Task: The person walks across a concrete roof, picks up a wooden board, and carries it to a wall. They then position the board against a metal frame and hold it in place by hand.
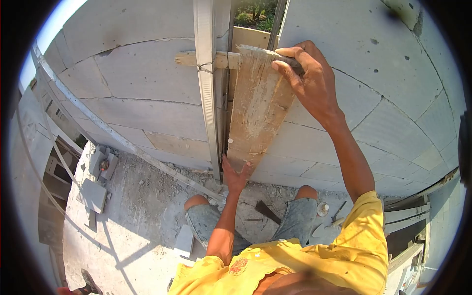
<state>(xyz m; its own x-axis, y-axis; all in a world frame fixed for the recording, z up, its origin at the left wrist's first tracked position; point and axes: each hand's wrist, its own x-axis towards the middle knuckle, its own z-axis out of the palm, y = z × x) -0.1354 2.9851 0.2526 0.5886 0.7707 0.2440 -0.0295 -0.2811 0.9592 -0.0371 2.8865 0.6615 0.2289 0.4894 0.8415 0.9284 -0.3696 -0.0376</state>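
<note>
Nearest, below both grips, a yellow shirt (314,260) is seen, with faded denim shorts (209,221) just beyond it. The weathered wooden board (258,103) is placed between the right grip (314,81) above and the left grip (236,178) below. Its top right corner is held by the right grip, which is closed, the thumb pressed to the front and the fingers bent around the edge. The board's lower end is touched by the left grip, which is spread wide, thumb well apart from fingers. Left of the right grip, a wooden crosspiece (186,59) is bound by wire (205,68) to a pale ribbed post (206,108). Below the left grip, a dark brush (265,210) is seen on the dusty floor (152,196). Behind both grips, a pale block wall (147,73) is seen; greenery (255,14) is framed by a gap up and left of the right grip.
</note>
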